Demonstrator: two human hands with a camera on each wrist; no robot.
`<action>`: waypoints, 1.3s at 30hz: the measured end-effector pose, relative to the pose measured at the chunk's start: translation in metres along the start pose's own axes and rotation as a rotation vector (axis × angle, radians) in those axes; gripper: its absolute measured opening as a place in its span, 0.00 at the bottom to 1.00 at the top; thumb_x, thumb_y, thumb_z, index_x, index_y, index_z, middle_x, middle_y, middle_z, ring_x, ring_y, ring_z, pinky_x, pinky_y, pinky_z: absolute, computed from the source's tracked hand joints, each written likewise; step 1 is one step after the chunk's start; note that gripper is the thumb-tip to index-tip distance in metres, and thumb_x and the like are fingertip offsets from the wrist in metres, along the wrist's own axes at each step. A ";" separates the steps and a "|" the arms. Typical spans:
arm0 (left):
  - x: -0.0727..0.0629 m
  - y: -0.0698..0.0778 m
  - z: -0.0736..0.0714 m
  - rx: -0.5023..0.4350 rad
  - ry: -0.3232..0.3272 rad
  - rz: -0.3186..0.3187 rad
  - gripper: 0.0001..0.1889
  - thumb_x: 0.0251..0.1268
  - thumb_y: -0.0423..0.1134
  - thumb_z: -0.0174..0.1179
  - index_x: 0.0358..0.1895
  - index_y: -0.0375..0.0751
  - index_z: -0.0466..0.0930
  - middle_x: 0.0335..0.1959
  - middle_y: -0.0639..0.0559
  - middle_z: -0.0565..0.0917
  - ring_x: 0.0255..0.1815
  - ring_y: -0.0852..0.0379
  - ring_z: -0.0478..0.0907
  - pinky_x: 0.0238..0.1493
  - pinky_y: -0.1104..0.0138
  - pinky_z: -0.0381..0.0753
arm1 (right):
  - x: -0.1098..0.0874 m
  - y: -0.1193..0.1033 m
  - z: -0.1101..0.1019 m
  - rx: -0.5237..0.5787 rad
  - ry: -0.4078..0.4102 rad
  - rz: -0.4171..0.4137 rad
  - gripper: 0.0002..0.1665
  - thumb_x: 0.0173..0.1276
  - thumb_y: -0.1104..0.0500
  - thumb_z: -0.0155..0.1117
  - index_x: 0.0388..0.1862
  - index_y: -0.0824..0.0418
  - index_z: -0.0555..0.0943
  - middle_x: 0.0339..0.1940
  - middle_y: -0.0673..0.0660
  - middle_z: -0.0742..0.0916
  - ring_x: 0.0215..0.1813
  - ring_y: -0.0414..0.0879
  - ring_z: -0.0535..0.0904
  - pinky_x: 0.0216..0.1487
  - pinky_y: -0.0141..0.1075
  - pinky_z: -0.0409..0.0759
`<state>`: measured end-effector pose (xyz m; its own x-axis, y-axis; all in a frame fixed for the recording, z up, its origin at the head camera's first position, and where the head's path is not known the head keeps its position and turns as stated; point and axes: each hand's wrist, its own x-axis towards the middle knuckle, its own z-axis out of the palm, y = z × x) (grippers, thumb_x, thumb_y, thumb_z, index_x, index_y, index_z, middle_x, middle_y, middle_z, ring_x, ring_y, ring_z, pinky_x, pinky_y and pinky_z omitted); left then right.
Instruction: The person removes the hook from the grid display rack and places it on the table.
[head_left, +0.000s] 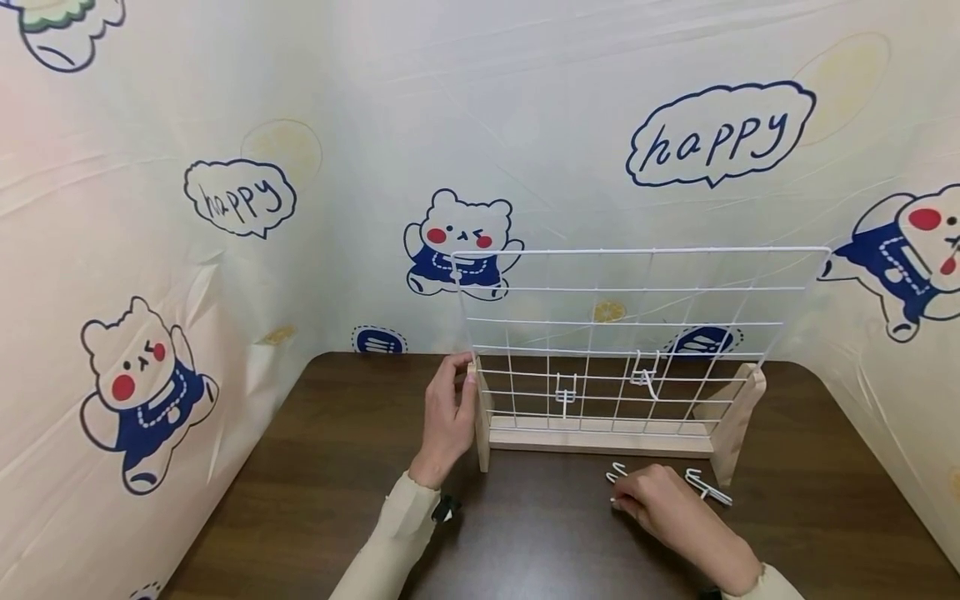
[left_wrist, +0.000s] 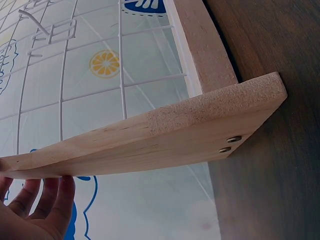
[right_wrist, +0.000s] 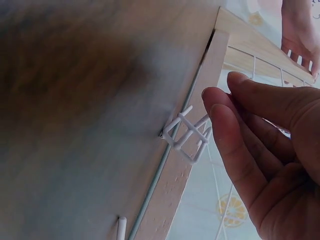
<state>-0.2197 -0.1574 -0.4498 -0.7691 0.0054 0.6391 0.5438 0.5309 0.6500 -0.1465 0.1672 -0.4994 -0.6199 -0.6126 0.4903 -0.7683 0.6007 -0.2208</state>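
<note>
A white wire grid rack (head_left: 652,323) stands upright in a pale wooden base. My left hand (head_left: 447,417) grips the upper part of its left wooden side piece (left_wrist: 150,137), thumb at the front edge. Low on the table before the rack, my right hand (head_left: 671,508) pinches a white wire hook (right_wrist: 187,134); part of this hook is hidden behind the fingers. Another loose hook (head_left: 707,487) lies on the table just right of that hand. Two more white hooks hang on the grid, one left of centre (head_left: 566,392) and one higher and further right (head_left: 645,373).
The dark wooden table (head_left: 315,492) has rounded far corners. A printed cloth (head_left: 360,150) with bears and "happy" bubbles rises behind the table and on both sides. The right wooden side piece (head_left: 738,425) stands close beyond the loose hook.
</note>
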 end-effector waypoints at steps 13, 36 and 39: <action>-0.001 -0.001 0.000 -0.019 -0.006 -0.013 0.13 0.81 0.37 0.50 0.60 0.37 0.77 0.52 0.43 0.83 0.50 0.50 0.82 0.53 0.50 0.89 | 0.001 -0.001 -0.002 0.008 -0.082 0.052 0.17 0.54 0.65 0.80 0.18 0.49 0.80 0.17 0.37 0.81 0.24 0.24 0.71 0.23 0.24 0.70; -0.001 -0.001 0.000 -0.010 0.007 0.017 0.13 0.80 0.35 0.51 0.60 0.36 0.77 0.52 0.44 0.84 0.49 0.52 0.82 0.52 0.52 0.90 | -0.001 0.002 0.000 0.005 -0.162 0.025 0.16 0.56 0.63 0.79 0.19 0.48 0.81 0.16 0.38 0.81 0.23 0.26 0.71 0.22 0.24 0.68; -0.001 -0.002 0.000 -0.009 0.009 0.025 0.13 0.80 0.35 0.51 0.60 0.35 0.77 0.52 0.44 0.84 0.49 0.51 0.83 0.51 0.52 0.90 | -0.001 0.002 0.000 0.015 -0.178 0.030 0.16 0.57 0.64 0.78 0.19 0.49 0.81 0.16 0.38 0.81 0.22 0.25 0.70 0.22 0.23 0.66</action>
<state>-0.2199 -0.1585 -0.4514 -0.7518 0.0109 0.6593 0.5660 0.5234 0.6369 -0.1477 0.1690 -0.5008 -0.6599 -0.6767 0.3265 -0.7506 0.6131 -0.2463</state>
